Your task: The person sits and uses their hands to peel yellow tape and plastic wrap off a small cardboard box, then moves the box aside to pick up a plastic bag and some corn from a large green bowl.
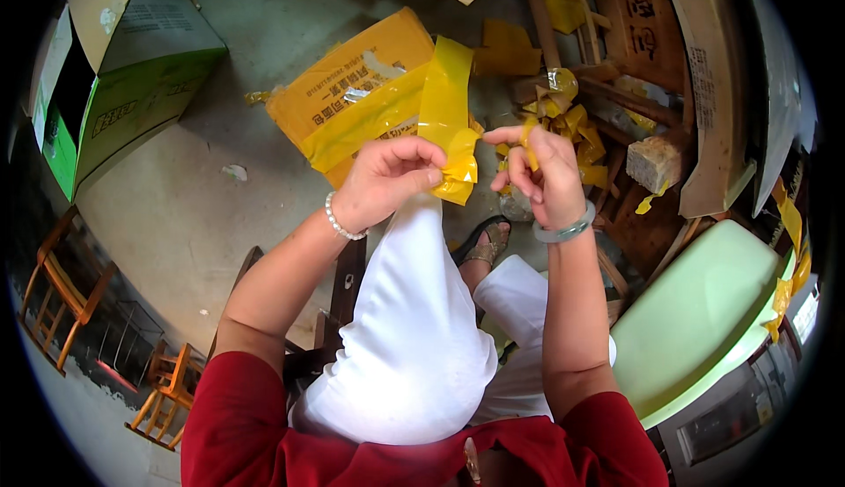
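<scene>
My left hand [392,181] is closed in a pinch, thumb against fingers, on a crumpled end of wide yellow packing tape [445,82]. The strip rises from my fingers and lies against a flattened yellow cardboard box [348,73] on the floor. Beside it, my right hand [541,166] has its fingers apart and loosely bent, its index finger stretched toward the crumpled tape end. A small shred of yellow tape [530,131] lies across its fingers; whether it is stuck there or held, I cannot tell.
To the right lie wooden furniture pieces [638,38], wads of yellow tape [581,126] and a pale green tub [704,293]. A green and brown carton [141,73] stands at the far left. Small wooden chairs [167,386] are at the lower left.
</scene>
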Available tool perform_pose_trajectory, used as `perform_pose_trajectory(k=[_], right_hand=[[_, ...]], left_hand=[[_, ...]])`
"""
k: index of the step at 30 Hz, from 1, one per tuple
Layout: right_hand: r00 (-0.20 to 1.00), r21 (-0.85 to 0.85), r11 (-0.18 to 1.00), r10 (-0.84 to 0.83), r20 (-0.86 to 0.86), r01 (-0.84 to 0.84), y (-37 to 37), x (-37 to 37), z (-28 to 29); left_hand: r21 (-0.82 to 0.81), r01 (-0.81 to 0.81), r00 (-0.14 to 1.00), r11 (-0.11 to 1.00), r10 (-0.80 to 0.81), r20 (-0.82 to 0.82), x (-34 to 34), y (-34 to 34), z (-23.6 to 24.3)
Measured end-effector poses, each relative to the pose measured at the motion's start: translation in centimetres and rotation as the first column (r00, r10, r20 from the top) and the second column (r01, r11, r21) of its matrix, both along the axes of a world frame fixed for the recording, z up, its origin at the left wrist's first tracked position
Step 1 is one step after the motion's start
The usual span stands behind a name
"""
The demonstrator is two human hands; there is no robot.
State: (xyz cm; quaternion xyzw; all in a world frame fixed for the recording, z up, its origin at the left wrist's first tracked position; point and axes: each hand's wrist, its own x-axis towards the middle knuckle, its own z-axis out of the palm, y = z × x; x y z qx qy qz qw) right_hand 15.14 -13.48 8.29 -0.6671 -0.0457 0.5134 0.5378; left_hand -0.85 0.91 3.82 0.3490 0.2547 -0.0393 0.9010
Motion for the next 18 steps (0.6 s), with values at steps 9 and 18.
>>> perform_pose_trajectory(k=[9, 18], right_hand=[[0.999, -0.001, 1.0, 0.007, -0.039, -0.007, 0.9, -1.3, -0.5], [0.912, -0.191, 0.9, -0.407, -0.049, 0.391, -1.6, -1.2, -2.9]], left_hand=[[0.557, 0.145, 0.984, 0.818, -0.18, 0.008, 1.1, 0.0, 1.3], [0.89, -0.318, 0.884, 0.328, -0.237, 0.403, 1.1, -0.2, 0.9]])
